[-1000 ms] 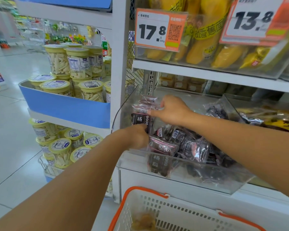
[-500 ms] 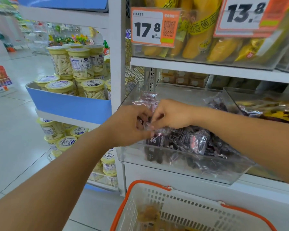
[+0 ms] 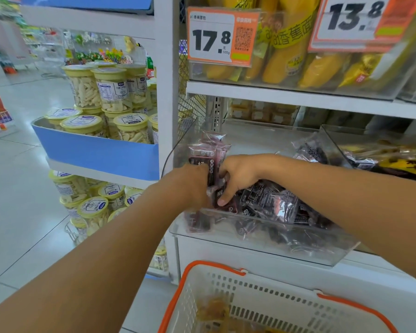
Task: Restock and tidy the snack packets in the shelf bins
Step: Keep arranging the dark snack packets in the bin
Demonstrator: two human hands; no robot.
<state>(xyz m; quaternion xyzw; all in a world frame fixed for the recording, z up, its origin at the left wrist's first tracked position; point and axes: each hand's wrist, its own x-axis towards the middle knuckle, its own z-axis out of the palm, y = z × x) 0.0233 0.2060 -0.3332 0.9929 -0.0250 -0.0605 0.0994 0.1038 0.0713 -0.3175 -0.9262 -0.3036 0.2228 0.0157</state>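
Both bare forearms in view, reaching fwd and converging at centre. Left arm enters from lower left, runs diagonally up-right, wrist roughly straight. Left hand (image 3: 192,186) seen from the back, knuckles toward cam, fingers curled fwd and hidden from view; it presses against the upright stack of dark maroon plastic snack packets (image 3: 208,155), grip itself can't be confirmed. Right arm enters from right edge, forearm angled down-left, wrist bent slightly downward. Right hand (image 3: 238,175) palm down, fingers curled round the packets from the right side, one fingertip (image 3: 222,201) pointing down at the near edge. The two hands sit just beside each other, packets between them.
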